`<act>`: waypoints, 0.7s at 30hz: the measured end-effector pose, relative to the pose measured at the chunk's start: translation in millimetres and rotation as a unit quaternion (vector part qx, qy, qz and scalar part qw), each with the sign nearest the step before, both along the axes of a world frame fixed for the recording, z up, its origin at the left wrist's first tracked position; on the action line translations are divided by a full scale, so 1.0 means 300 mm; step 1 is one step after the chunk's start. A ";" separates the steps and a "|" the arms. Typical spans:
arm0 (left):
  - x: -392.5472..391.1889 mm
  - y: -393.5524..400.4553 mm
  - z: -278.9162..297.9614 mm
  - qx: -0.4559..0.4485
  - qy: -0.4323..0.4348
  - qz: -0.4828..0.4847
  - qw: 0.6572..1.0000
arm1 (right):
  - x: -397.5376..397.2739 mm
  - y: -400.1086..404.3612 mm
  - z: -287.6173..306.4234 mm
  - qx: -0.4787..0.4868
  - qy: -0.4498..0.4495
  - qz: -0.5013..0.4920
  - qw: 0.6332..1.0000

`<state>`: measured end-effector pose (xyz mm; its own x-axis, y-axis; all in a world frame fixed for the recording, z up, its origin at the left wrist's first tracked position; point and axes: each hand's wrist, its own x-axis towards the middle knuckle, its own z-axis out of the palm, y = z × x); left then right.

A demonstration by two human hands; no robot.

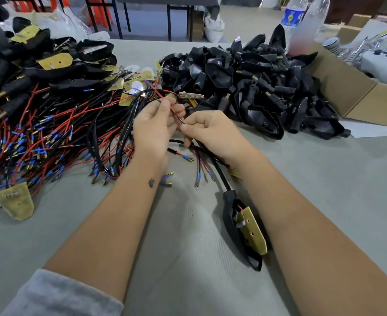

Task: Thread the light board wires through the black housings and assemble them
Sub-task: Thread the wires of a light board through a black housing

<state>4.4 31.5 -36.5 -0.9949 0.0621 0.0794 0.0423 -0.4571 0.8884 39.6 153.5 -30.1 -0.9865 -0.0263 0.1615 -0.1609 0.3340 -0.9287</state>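
- Thin red and black wire pair [177,115]: held above the grey table [324,179], just in front of the wire heap; long axis slants from upper left, at the far end, to lower right, at the near end.
- Small yellowish light board [191,95]: at the far end of that pair, raised off the table, long axis roughly level, narrow tip pointing right toward the housings.
- Left hand [154,126]: fingers curled, thumb and fingertips pinching the upper stretch of the wire pair.
- Right hand [213,131]: fingers curled together, thumb and forefinger pinching the lower end of the wire pair; the two hands nearly touch.
- Assembled black housing with yellow board [245,229]: flat on the table beside the right forearm, long axis near-to-far, cable end pointing away.
- Tangled heap of red and black wires with blue sleeves and brass terminals [51,137]: left of the hands, crowding the left hand; loose boards lie among it.
- Pile of empty black plastic housings [256,87]: beyond the right hand.
- Open cardboard box [347,96]: far right, touching the pile.
- Clear plastic bottle with blue label [295,14]: behind the pile.
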 end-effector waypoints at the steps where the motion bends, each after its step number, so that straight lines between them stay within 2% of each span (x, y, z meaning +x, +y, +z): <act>1: -0.005 -0.004 0.001 0.013 -0.012 0.007 1.000 | 0.000 0.000 0.001 0.012 0.002 0.001 1.000; 3: -0.011 -0.009 0.004 0.022 -0.022 0.010 0.999 | -0.008 0.000 -0.004 0.056 0.022 -0.035 0.998; 6: -0.015 -0.008 0.002 0.019 -0.020 0.015 0.999 | -0.021 0.017 -0.023 0.122 0.064 -0.175 0.975; 9: -0.017 -0.001 -0.009 -0.031 -0.014 0.026 0.999 | -0.031 0.069 -0.034 0.167 0.047 -0.274 0.946; 12: -0.020 0.003 -0.020 -0.111 0.008 0.024 0.993 | -0.041 0.105 -0.055 0.248 0.000 -0.270 0.930; 18: -0.015 0.010 -0.019 -0.198 0.028 0.003 0.980 | -0.065 0.108 -0.068 0.293 -0.048 -0.214 0.931; 21: -0.009 0.016 -0.023 -0.237 0.061 0.001 0.970 | -0.062 0.110 -0.070 0.283 -0.059 -0.208 0.935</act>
